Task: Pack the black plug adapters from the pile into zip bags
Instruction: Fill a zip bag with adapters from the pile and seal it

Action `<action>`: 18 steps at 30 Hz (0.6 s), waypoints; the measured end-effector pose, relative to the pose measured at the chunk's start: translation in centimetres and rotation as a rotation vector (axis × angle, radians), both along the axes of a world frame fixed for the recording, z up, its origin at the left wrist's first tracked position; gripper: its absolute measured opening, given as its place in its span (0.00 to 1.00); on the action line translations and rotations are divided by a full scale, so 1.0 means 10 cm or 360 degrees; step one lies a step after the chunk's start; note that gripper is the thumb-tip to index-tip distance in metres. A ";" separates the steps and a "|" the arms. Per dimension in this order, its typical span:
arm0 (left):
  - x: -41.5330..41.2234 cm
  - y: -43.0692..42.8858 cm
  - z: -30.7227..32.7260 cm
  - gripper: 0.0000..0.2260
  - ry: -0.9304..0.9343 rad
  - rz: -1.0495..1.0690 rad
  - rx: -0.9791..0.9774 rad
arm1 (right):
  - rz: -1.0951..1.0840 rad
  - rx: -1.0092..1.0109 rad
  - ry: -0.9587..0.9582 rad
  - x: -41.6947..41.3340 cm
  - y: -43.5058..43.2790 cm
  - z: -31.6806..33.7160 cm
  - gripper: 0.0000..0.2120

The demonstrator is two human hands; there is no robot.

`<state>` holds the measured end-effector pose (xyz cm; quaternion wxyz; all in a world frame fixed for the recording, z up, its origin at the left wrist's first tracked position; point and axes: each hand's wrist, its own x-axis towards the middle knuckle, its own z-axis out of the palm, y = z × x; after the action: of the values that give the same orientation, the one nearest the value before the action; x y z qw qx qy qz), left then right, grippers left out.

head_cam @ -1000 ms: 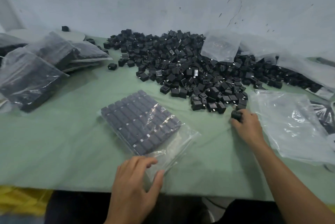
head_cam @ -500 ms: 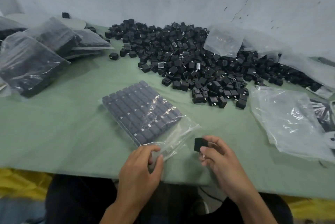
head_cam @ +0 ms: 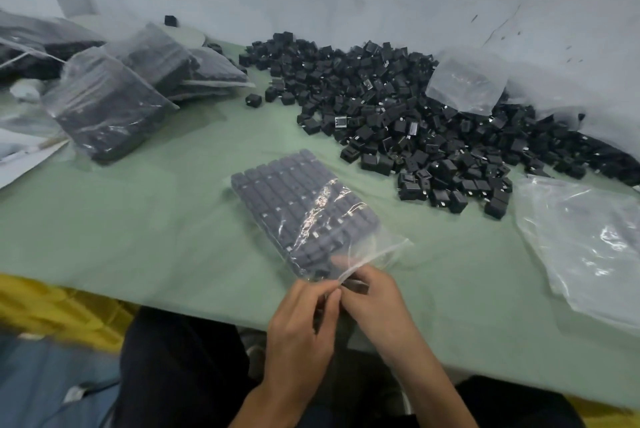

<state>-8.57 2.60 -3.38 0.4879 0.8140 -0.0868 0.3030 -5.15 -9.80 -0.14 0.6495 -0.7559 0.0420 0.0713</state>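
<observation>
Head camera: the pile of loose black plug adapters (head_cam: pixel 415 108) lies beyond your hands, to their right. The zip bag (head_cam: pixel 304 212), packed with neat rows that look grey through the plastic, runs away from your grip. Your left hand (head_cam: pixel 301 327) pinches its open mouth; your right hand (head_cam: pixel 377 303) curls round one black adapter (head_cam: pixel 356 286) there.
</observation>
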 end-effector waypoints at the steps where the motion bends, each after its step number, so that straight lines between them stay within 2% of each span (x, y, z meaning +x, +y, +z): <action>1: -0.01 0.01 -0.01 0.08 -0.0016 -0.0004 0.0012 | 0.0066 -0.0006 0.0016 0.01 -0.01 0.00 0.18; 5: -0.11 0.09 -0.09 0.07 -0.0106 -0.0058 0.0067 | 0.0273 0.0012 0.0045 0.03 -0.08 -0.01 0.18; 11: -0.17 0.14 -0.14 0.13 -0.0082 0.0011 -0.0028 | 0.0156 -0.0011 -0.0009 0.00 0.01 -0.06 0.08; 18: -0.19 0.15 -0.14 0.11 0.0041 0.0042 -0.0181 | 0.0273 0.0004 0.0056 0.00 -0.05 -0.04 0.08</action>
<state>-10.45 4.06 -4.76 0.5303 0.7900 -0.0524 0.3034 -5.18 -10.31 -0.55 0.6410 -0.7546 -0.0116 0.1401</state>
